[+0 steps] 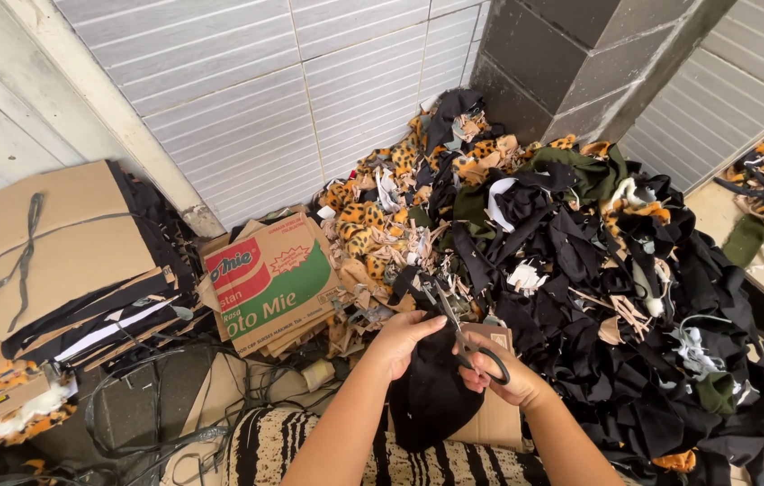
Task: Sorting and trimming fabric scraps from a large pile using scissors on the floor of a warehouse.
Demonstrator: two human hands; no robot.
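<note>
Here, black fabric piece (431, 396) under left fingers (424, 326), scissors (461, 328) in right fingers (481, 369)

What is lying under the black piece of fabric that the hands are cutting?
Under the black fabric a brown cardboard piece shows, resting on a striped cloth. The fabric hides most of the cardboard. The left hand holds the fabric; the right hand holds scissors.

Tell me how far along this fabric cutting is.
Done: a big heap of black and leopard-print offcuts lies against the tiled wall, and tied bundles of cardboard and cut cloth sit at the left. In hand: the left hand holds a black fabric piece while the right hand works scissors along its top edge. Left: that cut is unfinished; how many more pieces remain cannot be told.
</note>
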